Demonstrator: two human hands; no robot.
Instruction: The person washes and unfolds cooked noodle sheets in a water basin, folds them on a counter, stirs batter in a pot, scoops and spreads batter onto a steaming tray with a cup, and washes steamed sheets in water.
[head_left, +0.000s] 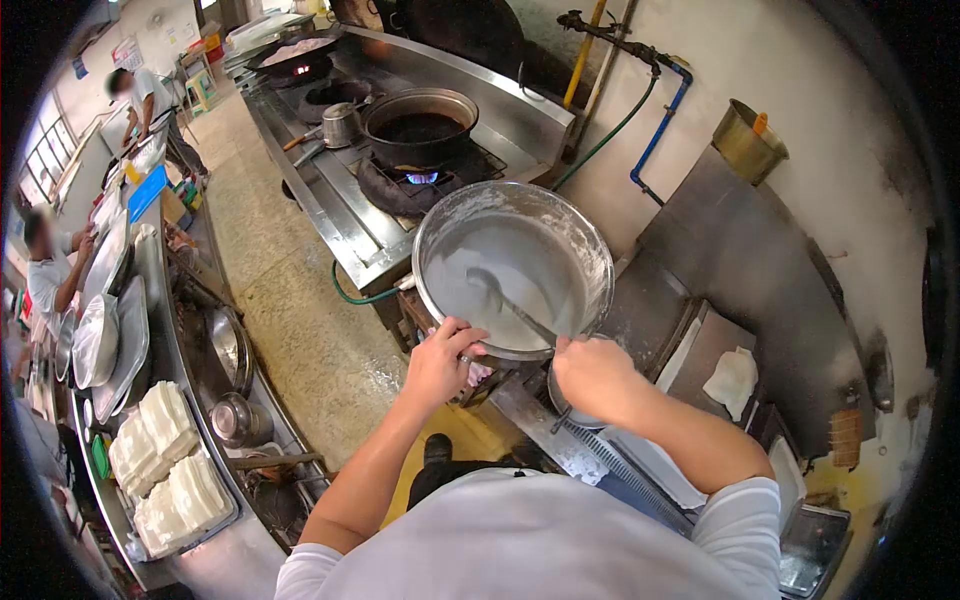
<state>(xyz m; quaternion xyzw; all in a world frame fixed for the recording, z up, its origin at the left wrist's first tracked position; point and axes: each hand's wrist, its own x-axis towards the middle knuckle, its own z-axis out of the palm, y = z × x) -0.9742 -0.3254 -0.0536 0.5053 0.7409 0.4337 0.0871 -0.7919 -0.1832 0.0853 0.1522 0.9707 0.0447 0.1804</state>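
A large steel mixing bowl (428, 290) holds a pale, milky liquid, with white residue on its inner wall. My left hand (443, 362) grips the bowl's near left rim, fingers curled over the edge. In my right hand (595, 377) is the handle of a metal ladle (530, 322). The ladle slants down to the left, its head dipping into the liquid. My right fist is closed and sits just at the near right rim. Part of a smaller metal bowl (575, 412) shows beneath my right hand.
A wide pot (420, 148) of dark liquid stands over a lit blue flame (422, 178) beyond the bowl. A metal pitcher (341, 126) is beside it. Folded white cloths (180, 505) lie on the left counter. Two people work along that side. A green hose (610, 125) hangs by the wall.
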